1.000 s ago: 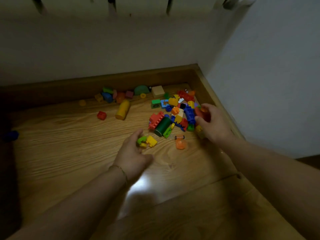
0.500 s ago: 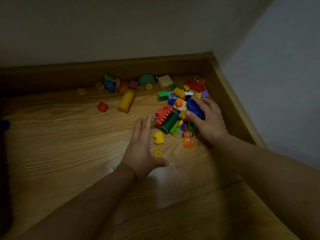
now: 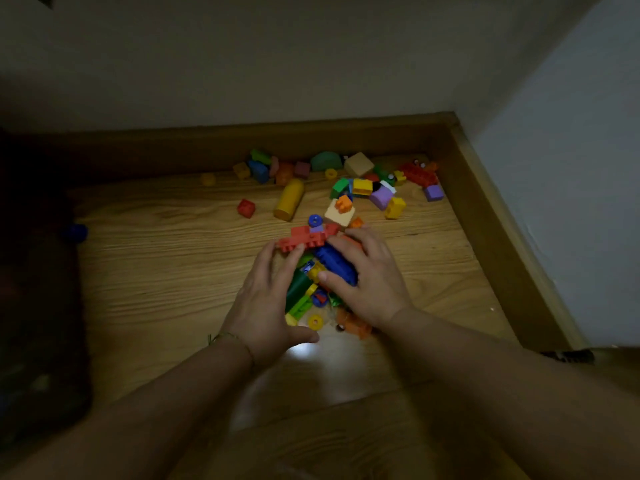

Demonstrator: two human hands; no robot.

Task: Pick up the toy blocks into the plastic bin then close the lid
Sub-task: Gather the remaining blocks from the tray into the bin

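The left hand [image 3: 266, 299], fingers straight, presses the heap of coloured plastic toy blocks [image 3: 301, 289] from 9 o'clock. The right hand [image 3: 372, 284], at 3 o'clock, curls over a long blue plastic block [image 3: 334, 263]. A red studded plastic block [image 3: 304, 239] lies at 12 o'clock on the wooden floor [image 3: 156, 271].

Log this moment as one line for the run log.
step: gathering | left hand: straight fingers press block pile | right hand: grips blue block | bin: not in view
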